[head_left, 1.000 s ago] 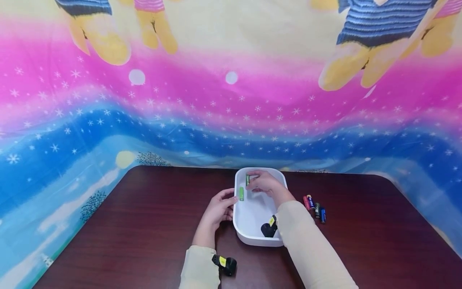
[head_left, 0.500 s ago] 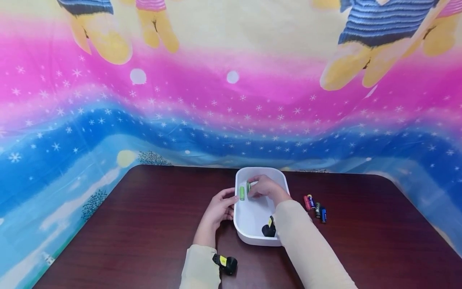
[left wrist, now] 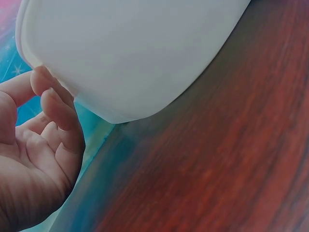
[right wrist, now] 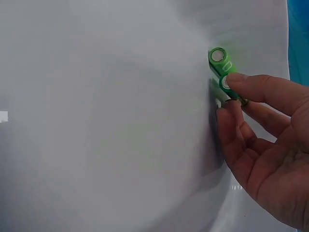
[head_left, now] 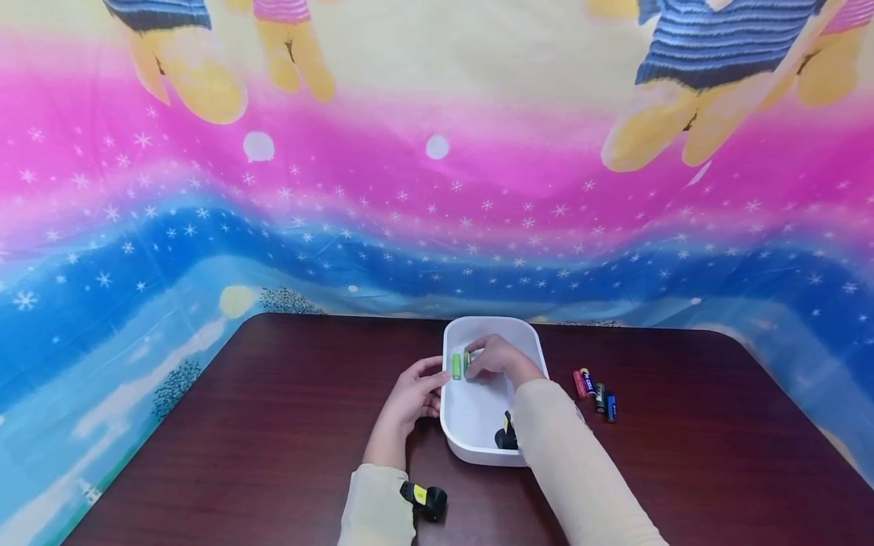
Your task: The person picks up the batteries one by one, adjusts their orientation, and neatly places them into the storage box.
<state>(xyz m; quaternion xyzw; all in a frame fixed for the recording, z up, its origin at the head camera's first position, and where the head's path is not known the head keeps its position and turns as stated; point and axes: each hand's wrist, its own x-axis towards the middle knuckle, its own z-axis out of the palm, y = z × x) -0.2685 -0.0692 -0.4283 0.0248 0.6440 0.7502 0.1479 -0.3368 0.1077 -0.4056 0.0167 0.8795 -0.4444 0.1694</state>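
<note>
Dark-green battery (right wrist: 225, 83) sits between pinching right-hand fingers (right wrist: 263, 89) (probably touching the light-green battery (right wrist: 219, 57)).

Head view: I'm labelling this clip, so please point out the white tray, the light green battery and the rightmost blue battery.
White tray (head_left: 478, 417), head view, on its bare inner floor.
Light green battery (head_left: 457, 366), head view, middle of its side.
Rightmost blue battery (head_left: 611, 407), head view, middle of its side.

Two batteries (head_left: 456, 366) are inside the tray (head_left: 478, 413), four other batteries (head_left: 599, 397) right of it.
</note>
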